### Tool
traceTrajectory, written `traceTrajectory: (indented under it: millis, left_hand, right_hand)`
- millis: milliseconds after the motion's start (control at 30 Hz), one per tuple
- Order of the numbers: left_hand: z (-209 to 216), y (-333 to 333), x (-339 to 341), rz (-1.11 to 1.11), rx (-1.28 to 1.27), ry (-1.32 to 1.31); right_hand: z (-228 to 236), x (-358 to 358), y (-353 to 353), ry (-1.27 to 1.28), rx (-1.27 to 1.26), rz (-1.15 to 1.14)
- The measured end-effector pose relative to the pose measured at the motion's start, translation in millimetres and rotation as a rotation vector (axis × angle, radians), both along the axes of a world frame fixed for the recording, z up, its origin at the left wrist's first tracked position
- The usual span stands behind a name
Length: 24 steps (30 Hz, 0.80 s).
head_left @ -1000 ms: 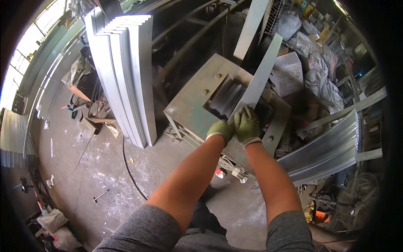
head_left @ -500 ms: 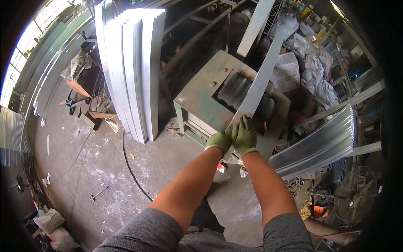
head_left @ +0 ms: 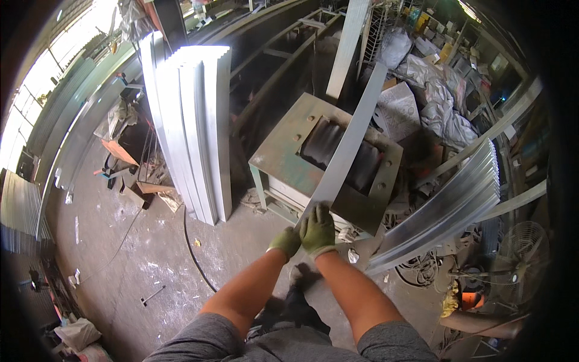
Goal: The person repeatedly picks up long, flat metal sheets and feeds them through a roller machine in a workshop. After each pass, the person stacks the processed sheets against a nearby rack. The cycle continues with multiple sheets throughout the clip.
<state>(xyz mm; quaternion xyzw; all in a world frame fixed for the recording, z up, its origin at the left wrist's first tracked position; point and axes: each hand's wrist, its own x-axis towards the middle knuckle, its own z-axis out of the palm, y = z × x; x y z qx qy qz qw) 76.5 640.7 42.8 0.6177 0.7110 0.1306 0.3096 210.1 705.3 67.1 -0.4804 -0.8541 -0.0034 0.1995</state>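
A long, flat metal bar (head_left: 347, 148) slants across the opening of a worn greenish machine (head_left: 280, 142), over its dark ribbed roller (head_left: 322, 142). Both my hands wear green gloves and are close together at the bar's near end, just off the machine's front edge. My left hand (head_left: 286, 242) is closed around the end from the left side. Close beside it, my right hand (head_left: 318, 230) grips the bar from above. The undersides of my fingers are hidden.
Tall pale metal profiles (head_left: 196, 133) stand upright left of the machine. Shiny curved metal strips (head_left: 446, 208) lean at the right, near a fan (head_left: 523, 259). A dark cable (head_left: 194, 256) and a small T-shaped tool (head_left: 152, 295) lie on the floor. Sacks (head_left: 443, 102) are heaped behind.
My hands have come back toward my body and a little left, drawing the bar with them. Its near end now sticks out past the machine's front edge. My view has shifted slightly.
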Motion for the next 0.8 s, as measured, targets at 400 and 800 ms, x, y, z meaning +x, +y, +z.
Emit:
traceTrajectory:
  millis: [400,800]
  left_hand:
    - [-3,188,11,-0.013,-0.008,-0.041]
    - [65,-40,2,0.47,-0.344,-0.279]
  right_hand:
    - [40,24,166,0.137,0.096,0.024]
    - [59,28,138,0.393,0.068,0.237]
